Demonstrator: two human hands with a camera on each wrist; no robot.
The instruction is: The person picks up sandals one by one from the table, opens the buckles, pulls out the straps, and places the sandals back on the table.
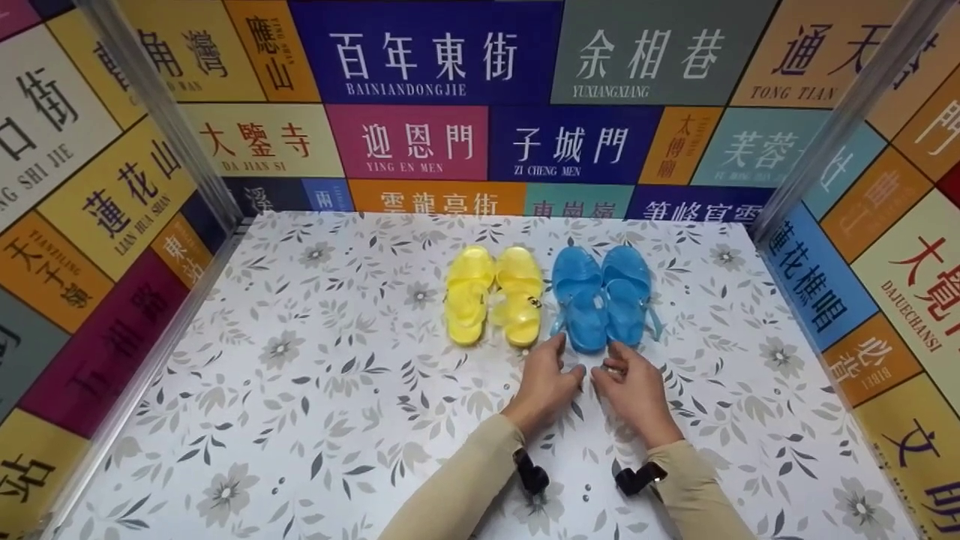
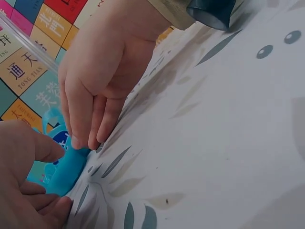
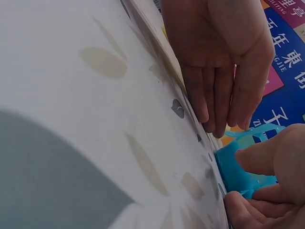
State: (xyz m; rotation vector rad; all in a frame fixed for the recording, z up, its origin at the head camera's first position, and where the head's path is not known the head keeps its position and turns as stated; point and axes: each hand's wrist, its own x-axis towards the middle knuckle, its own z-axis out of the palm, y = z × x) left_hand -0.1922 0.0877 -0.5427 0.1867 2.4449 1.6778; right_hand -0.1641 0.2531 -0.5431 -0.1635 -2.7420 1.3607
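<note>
Loosely, with fingers relaxed, my left hand point(image 1: 549, 382) and right hand point(image 1: 636, 388) sit released by the heels of the blue sandals point(image 1: 587, 309); contact I can't tell. That pair lies on the table point(image 1: 337, 427), just right of the yellow sandals point(image 1: 468, 304).

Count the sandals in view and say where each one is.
4, in a row on the table, left to right in the head view: the outer yellow sandal, the inner yellow sandal, the inner blue sandal, the outer blue sandal. None seems hidden.
</note>
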